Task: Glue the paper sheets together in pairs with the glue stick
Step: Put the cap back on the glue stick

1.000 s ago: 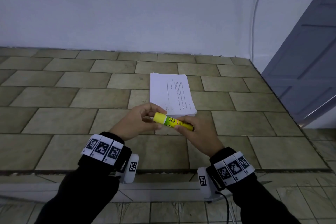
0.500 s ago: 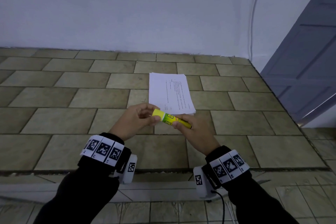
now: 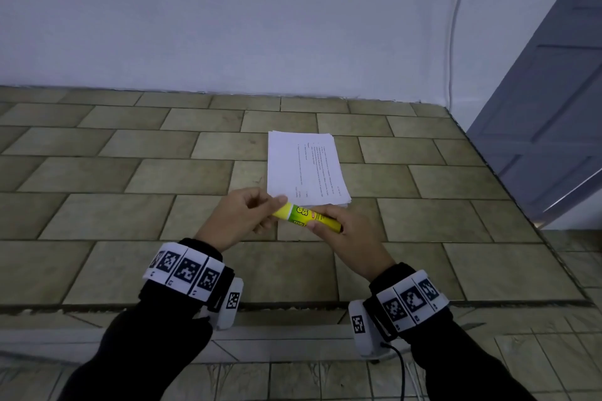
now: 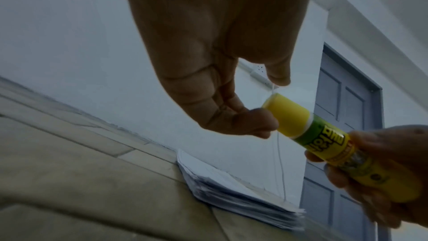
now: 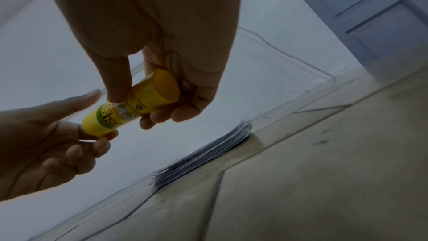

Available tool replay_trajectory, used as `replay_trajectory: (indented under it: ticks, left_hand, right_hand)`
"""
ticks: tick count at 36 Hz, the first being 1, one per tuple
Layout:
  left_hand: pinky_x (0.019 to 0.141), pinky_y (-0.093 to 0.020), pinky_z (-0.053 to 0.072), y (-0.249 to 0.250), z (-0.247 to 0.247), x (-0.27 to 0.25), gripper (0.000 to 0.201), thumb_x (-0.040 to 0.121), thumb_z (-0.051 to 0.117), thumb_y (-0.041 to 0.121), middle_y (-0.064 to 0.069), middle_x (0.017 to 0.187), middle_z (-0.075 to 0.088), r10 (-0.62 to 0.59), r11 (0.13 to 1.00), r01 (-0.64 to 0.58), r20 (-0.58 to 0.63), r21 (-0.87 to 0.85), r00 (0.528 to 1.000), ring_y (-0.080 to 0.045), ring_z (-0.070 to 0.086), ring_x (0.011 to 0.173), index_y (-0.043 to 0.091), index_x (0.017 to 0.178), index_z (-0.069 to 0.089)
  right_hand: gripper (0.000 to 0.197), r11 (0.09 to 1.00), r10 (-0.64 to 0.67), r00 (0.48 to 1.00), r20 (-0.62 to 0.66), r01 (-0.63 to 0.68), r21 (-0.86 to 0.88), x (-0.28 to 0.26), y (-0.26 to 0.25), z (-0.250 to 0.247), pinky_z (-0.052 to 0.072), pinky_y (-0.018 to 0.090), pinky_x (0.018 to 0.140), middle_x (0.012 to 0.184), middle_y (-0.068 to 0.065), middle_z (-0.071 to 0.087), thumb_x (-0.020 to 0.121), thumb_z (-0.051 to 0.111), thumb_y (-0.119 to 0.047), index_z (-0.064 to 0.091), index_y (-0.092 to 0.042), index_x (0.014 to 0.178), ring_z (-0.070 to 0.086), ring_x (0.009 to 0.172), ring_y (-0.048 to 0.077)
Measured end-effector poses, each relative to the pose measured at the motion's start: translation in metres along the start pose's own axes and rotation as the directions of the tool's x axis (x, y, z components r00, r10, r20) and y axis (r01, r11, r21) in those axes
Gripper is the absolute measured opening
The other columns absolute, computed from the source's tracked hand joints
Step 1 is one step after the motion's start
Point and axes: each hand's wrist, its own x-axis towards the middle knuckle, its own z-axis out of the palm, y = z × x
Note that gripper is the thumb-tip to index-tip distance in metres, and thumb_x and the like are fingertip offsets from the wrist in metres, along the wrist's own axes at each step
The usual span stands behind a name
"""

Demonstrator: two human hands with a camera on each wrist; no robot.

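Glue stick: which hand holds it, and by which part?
The right hand grips the glue stick by its lower barrel. The left hand pinches its cap, which is on.

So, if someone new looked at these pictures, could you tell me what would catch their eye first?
The bright yellow-green glue stick, held in mid-air between both hands at the centre of the head view: the right hand grips its body while the left hand has fingers at its yellow cap, which is on. Just behind lies a stack of white paper sheets on the tiled surface, with a grey-blue door at right.
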Motion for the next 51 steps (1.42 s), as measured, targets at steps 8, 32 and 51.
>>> replay_trajectory:
  ticks: [8,32,51]
  left_hand:
    - [0.078,-0.017,0.052,-0.005,-0.006,0.000,0.035,0.071,0.074,-0.014,0.000,0.095,0.073,0.147,0.987,-0.136,0.143,-0.084,0.979,-0.006,0.067,0.083,0.008,0.098,0.066]
    - [0.083,-0.019,0.054,-0.003,-0.002,0.000,0.040,0.073,0.073,-0.016,0.002,0.105,0.074,0.111,0.992,-0.100,0.174,-0.071,0.978,-0.010,0.069,0.098,0.012,0.102,0.069]
    - [0.078,-0.017,0.053,-0.004,0.002,-0.001,0.031,0.075,0.075,-0.010,-0.012,0.095,0.074,0.068,0.998,-0.066,0.130,-0.019,0.989,-0.007,0.069,0.085,0.002,0.103,0.068]
  right_hand:
    - [0.013,0.992,0.072,0.997,0.037,-0.076,0.102,0.000,-0.001,0.002,0.043,0.010,0.066,0.081,-0.009,0.067,0.095,0.060,-0.021,0.069,-0.017,0.104,0.058,0.074,-0.003]
    - [0.016,0.990,0.121,0.992,0.034,-0.123,0.073,-0.004,0.008,-0.001,0.043,0.020,0.067,0.082,0.008,0.070,0.094,0.062,-0.023,0.073,-0.012,0.099,0.061,0.078,0.016]
    - [0.016,0.982,0.126,0.990,0.055,-0.132,0.133,-0.003,0.015,-0.001,0.043,0.027,0.063,0.077,0.010,0.069,0.094,0.062,-0.021,0.073,-0.011,0.094,0.057,0.067,0.010]
